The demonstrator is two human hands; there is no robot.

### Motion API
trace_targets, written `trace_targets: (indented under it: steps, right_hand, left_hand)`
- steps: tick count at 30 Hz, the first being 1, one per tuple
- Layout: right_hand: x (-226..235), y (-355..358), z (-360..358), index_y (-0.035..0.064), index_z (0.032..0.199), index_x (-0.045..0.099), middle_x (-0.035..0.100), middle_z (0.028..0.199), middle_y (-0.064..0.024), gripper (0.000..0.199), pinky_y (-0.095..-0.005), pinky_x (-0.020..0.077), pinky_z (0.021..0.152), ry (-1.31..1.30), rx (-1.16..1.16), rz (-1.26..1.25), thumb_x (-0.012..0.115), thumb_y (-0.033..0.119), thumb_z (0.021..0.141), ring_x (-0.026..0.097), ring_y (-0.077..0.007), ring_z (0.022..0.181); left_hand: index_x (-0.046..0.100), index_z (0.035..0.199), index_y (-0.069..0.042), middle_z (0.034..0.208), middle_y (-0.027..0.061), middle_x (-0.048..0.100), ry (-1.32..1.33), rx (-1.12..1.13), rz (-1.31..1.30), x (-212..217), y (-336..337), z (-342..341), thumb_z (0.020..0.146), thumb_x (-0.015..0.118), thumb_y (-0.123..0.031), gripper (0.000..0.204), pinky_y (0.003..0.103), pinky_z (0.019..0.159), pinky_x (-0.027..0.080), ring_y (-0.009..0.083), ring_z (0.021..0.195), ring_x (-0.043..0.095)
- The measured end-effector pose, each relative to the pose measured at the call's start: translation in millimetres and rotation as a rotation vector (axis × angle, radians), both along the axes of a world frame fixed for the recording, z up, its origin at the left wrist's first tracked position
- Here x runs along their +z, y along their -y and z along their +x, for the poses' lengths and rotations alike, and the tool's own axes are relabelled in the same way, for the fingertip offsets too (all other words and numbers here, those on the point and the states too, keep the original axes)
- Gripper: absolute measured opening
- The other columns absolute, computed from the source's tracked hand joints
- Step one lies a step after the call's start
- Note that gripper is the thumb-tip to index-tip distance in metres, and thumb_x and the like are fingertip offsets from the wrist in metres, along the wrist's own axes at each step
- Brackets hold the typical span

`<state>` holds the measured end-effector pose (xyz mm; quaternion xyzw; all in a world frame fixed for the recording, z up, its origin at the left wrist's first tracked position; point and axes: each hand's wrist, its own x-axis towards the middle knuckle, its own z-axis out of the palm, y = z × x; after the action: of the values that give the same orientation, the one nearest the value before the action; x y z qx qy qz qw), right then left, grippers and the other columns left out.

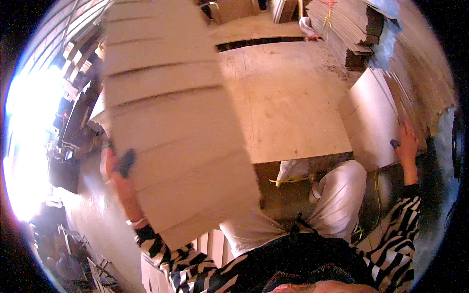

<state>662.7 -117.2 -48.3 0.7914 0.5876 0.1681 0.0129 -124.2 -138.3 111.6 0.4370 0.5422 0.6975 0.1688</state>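
Observation:
A large brown cardboard sheet (181, 122), crossed by several dark crease lines, slants over the left half of the view and partly covers the wooden board. My left hand (121, 171) grips its left edge, the thumb in a dark cover lying on the face; the fingers behind are partly hidden. At the right, a stack of cardboard sheets (373, 115) with a pale top face leans by the board. My right hand (406, 144) is closed on the outer edge of that stack, its dark-covered thumb against the pale face and its fingers over the brown layers.
A plywood board (288, 102) forms the work surface between the two hands. Tied cardboard bundles (342, 29) are piled at the far right. More cardboard (210, 246) stands low beside my left leg. Yellow strapping (288, 181) hangs below the board's near edge.

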Motion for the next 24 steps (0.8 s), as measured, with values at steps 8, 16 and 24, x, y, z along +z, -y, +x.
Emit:
trace_targets:
  steps: [8, 16, 24]
  right_hand:
    - [-30, -29, 15, -0.0015, 0.128, 0.054, 0.062, 0.122, -0.0206, 0.049, -0.0419, 0.0437, 0.099, -0.164, 0.102, 0.269, 0.068, 0.013, 0.083, 0.056, -0.0360, 0.117]
    - [-13, -27, 63, -0.0007, 0.140, 0.043, 0.047, 0.143, -0.0156, 0.045, -0.0365, 0.0328, 0.110, -0.305, 0.255, 0.531, 0.050, 0.008, 0.096, 0.044, -0.0269, 0.132]
    - [-40, -102, -41, 0.0021, 0.133, 0.052, 0.054, 0.136, -0.0140, 0.036, -0.0331, 0.0394, 0.104, -0.489, 0.479, 0.404, 0.052, 0.013, 0.098, 0.051, -0.0217, 0.124]
  left_hand:
    - [0.057, 0.123, -0.002, 0.107, 0.0098, 0.062, -0.486, 0.385, 0.166, 85, 53, -184, 0.091, 0.056, -0.018, 0.037, 0.037, 0.080, 0.052, 0.0227, 0.095, 0.062]
    - [0.059, 0.121, -0.003, 0.102, 0.0128, 0.063, -0.843, 0.608, 0.024, 28, 128, -220, 0.089, 0.059, -0.019, 0.036, 0.039, 0.078, 0.052, 0.0262, 0.092, 0.063]
    - [0.056, 0.127, -0.007, 0.119, 0.0176, 0.058, -1.115, 1.172, -0.397, -93, 368, -276, 0.089, 0.061, -0.028, 0.043, 0.044, 0.098, 0.040, 0.0353, 0.109, 0.054]
